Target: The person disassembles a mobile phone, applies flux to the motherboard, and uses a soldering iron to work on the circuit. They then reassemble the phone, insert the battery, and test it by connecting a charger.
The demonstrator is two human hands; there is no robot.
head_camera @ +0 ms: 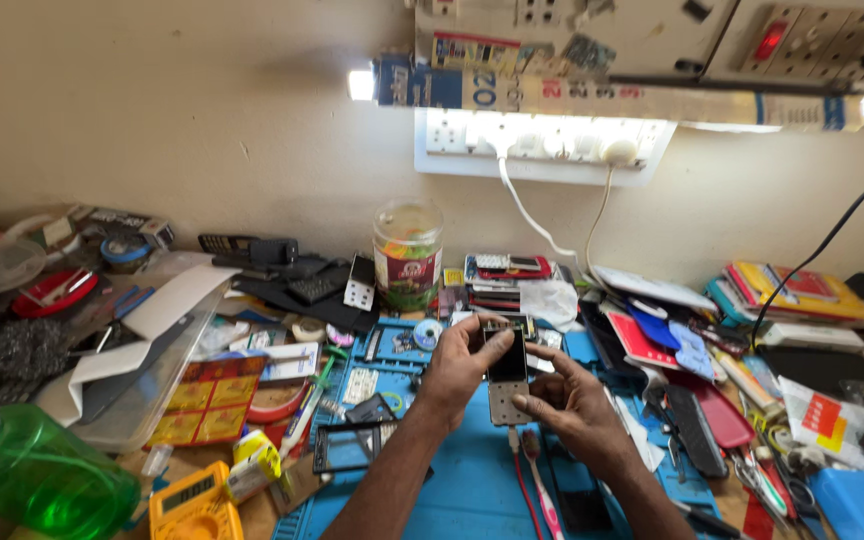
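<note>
Holding phone (507, 375), hands (522, 385) over cluttered blue mat (462, 480), beige wall (202, 120) behind.

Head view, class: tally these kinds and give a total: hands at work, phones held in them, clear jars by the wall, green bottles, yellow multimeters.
Hands: 2 (left hand, right hand)
Held phone: 1
Clear jar: 1
Green bottle: 1
Yellow multimeter: 1
Total: 6
</note>
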